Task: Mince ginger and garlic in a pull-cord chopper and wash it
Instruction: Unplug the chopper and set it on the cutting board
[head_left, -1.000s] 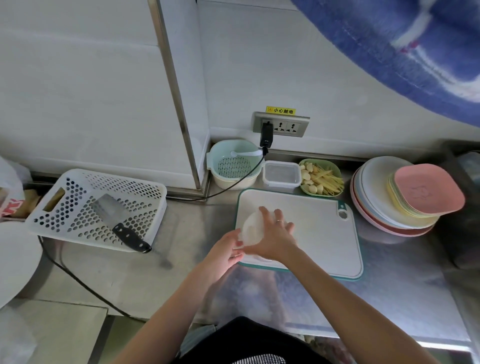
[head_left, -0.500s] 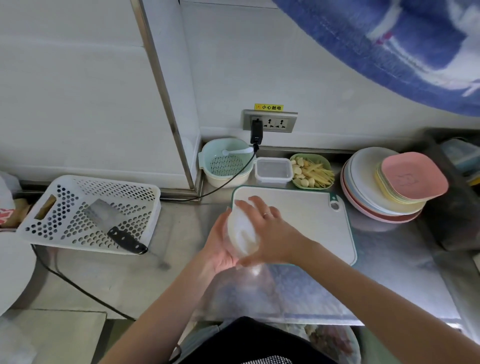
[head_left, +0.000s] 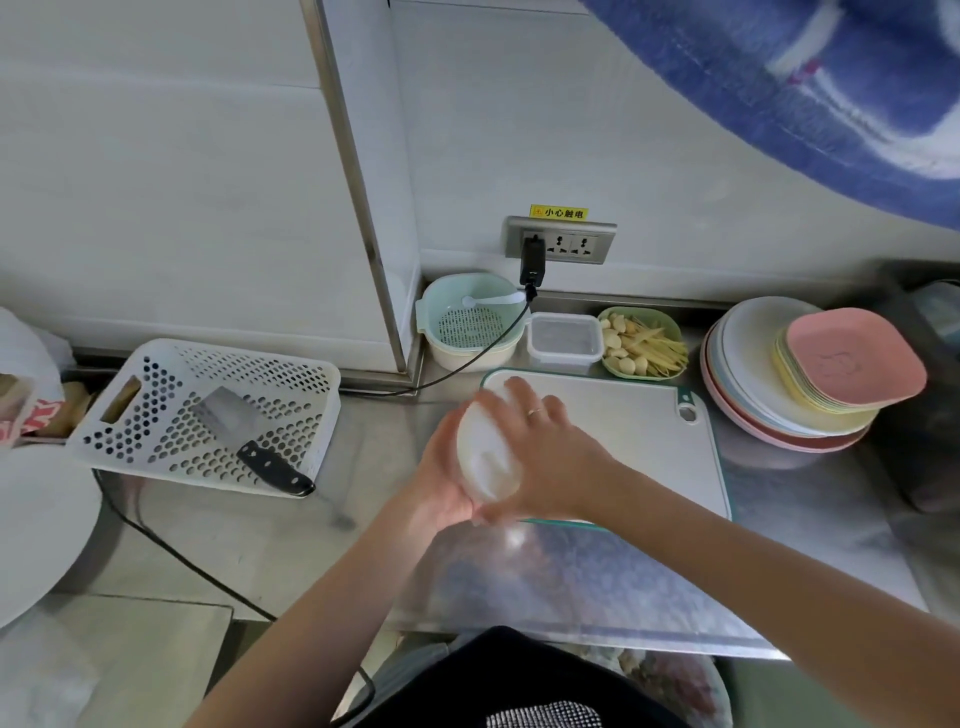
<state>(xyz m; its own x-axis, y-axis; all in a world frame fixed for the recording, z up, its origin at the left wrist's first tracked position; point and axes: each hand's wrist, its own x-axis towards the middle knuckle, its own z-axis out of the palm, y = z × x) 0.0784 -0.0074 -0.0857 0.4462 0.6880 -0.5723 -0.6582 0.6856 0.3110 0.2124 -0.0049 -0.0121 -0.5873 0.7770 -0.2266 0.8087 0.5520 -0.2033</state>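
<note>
I hold the white round chopper (head_left: 487, 462) between both hands, lifted above the near left corner of the white cutting board (head_left: 623, 441). My left hand (head_left: 441, 483) cups it from the left and below. My right hand (head_left: 545, 452) wraps over its top and right side, fingers curled round it. A green dish (head_left: 670, 325) at the back holds garlic cloves (head_left: 618, 343) and ginger strips (head_left: 657, 345). The chopper's cord and inside are hidden by my hands.
A white perforated basket (head_left: 171, 374) with a cleaver (head_left: 249, 436) in it stands at the left. A mint colander (head_left: 467, 322), a lidded clear box (head_left: 563, 340) and a plate stack (head_left: 800, 379) line the back. A black cable (head_left: 467, 364) runs from the wall socket (head_left: 561, 241).
Both hands lifted the chopper off the cutting board and brought it slightly toward me and to the left, tilting it.
</note>
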